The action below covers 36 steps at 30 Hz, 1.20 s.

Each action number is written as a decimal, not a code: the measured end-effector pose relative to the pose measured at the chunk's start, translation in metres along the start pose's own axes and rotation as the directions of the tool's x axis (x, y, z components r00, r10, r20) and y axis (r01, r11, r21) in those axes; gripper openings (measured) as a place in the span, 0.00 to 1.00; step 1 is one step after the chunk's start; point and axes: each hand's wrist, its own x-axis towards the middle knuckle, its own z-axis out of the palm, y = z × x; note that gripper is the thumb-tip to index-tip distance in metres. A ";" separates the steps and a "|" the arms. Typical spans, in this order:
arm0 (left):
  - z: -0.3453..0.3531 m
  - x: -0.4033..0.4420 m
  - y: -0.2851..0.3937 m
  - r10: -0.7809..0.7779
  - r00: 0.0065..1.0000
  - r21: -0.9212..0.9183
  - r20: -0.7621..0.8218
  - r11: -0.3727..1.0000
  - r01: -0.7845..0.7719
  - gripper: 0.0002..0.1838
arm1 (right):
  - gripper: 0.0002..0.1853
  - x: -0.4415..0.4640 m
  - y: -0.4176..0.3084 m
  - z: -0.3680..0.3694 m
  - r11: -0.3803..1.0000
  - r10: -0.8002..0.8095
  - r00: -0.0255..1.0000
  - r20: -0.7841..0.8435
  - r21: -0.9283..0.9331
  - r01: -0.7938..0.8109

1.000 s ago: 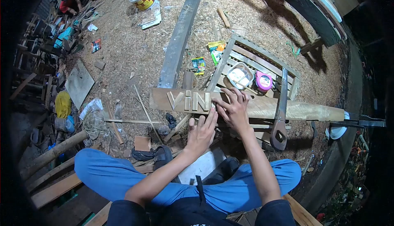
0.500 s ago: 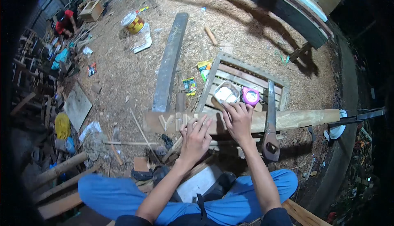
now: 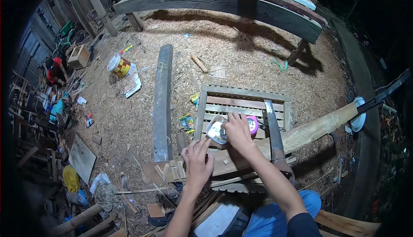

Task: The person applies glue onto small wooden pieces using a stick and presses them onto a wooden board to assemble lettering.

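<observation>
My left hand point(image 3: 198, 161) rests palm down on a long wooden plank point(image 3: 322, 128), fingers stretched forward beside thin wood strips point(image 3: 162, 172) laid out like letters. Part of the strips is hidden under it. My right hand point(image 3: 238, 133) reaches over the right side of a clear plastic container point(image 3: 216, 130) with white contents, its fingers curled together; whatever they pinch is hidden. A pink tape measure point(image 3: 254, 126) touches the space just right of that hand. Farther right, a handsaw point(image 3: 274, 129) lies across the plank. A small pale chip point(image 3: 226, 161) sits on the plank between my hands.
Beneath the container is a slatted wooden frame point(image 3: 245, 91). A grey beam point(image 3: 162, 103) lies left of it, with a paint bucket point(image 3: 119, 66) beyond. A heavy raised bench point(image 3: 206, 2) spans the back. Another person point(image 3: 55, 71) crouches at the far left. A white bowl point(image 3: 358, 116) is right.
The view has swung up and right. My right hand has gone from the plank to the container, its fingers drawing together. My left hand has stayed at the strips.
</observation>
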 end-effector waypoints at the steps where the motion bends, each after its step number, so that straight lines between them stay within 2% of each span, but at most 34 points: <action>1: 0.001 0.000 0.000 -0.005 1.000 0.002 0.000 1.000 0.005 0.25 | 0.05 0.000 0.001 0.003 1.000 0.000 1.000 0.004 0.004 0.000; 7: 0.000 0.000 0.002 -0.026 1.000 0.005 0.000 1.000 0.026 0.24 | 0.04 0.003 0.003 -0.005 0.998 -0.055 0.998 -0.037 -0.010 0.055; 9: -0.002 0.000 0.004 -0.019 1.000 0.006 -0.003 1.000 0.019 0.24 | 0.04 0.004 0.004 -0.014 0.999 -0.041 0.999 -0.007 0.001 0.041; 12: -0.007 -0.001 0.006 -0.013 1.000 0.019 -0.006 1.000 0.013 0.24 | 0.05 0.004 0.005 -0.025 0.994 -0.053 0.993 -0.102 -0.098 0.043; 15: -0.021 -0.006 0.006 -0.011 1.000 0.015 -0.025 1.000 0.011 0.24 | 0.07 -0.004 0.004 -0.054 0.991 -0.013 0.994 -0.111 -0.132 -0.002; 17: -0.035 -0.015 0.003 0.002 1.000 0.009 -0.017 1.000 -0.002 0.23 | 0.08 -0.016 -0.004 -0.074 0.997 0.007 0.996 -0.092 -0.078 -0.014; 19: -0.052 -0.025 -0.001 0.009 1.000 0.048 -0.029 0.999 -0.008 0.23 | 0.07 -0.035 -0.017 -0.088 0.997 0.044 0.987 -0.153 -0.062 -0.054; 20: -0.060 -0.032 -0.002 0.004 1.000 -0.008 -0.003 1.000 -0.004 0.23 | 0.04 -0.048 -0.028 -0.093 0.995 0.088 0.988 -0.123 0.055 -0.082; 21: -0.067 -0.040 -0.004 0.002 1.000 -0.066 0.020 0.998 0.000 0.22 | 0.04 -0.063 -0.040 -0.094 0.995 0.081 0.991 -0.110 0.062 -0.074; 22: -0.074 -0.046 -0.007 0.063 0.997 -0.035 0.039 0.997 -0.062 0.23 | 0.04 -0.073 -0.050 -0.092 0.978 0.116 0.989 -0.087 0.182 -0.099; 23: -0.078 -0.053 -0.009 0.058 0.998 -0.034 0.034 0.998 -0.057 0.23 | 0.05 -0.083 -0.059 -0.089 0.946 0.150 0.987 -0.057 0.297 -0.127; 25: -0.083 -0.069 -0.013 0.061 0.978 -0.037 0.197 0.998 -0.055 0.26 | 0.06 -0.099 -0.075 -0.077 0.937 0.153 0.988 -0.026 0.323 -0.136; 26: -0.078 -0.077 -0.023 0.127 0.962 -0.039 0.243 0.992 -0.121 0.27 | 0.04 -0.105 -0.083 -0.071 0.924 0.154 0.988 -0.022 0.356 -0.137; 29: -0.073 -0.087 -0.025 0.174 0.953 -0.098 0.247 0.983 -0.154 0.29 | 0.04 -0.110 -0.098 -0.069 0.922 0.145 0.989 -0.003 0.362 -0.134; 34: -0.068 -0.093 -0.025 0.116 0.953 -0.097 0.279 0.991 -0.093 0.30 | 0.05 -0.110 -0.109 -0.059 0.914 0.139 0.989 -0.055 0.392 -0.106; 36: -0.063 -0.098 -0.028 0.091 0.966 -0.130 0.242 0.990 -0.060 0.30 | 0.05 -0.110 -0.113 -0.055 0.913 0.139 0.988 -0.060 0.395 -0.105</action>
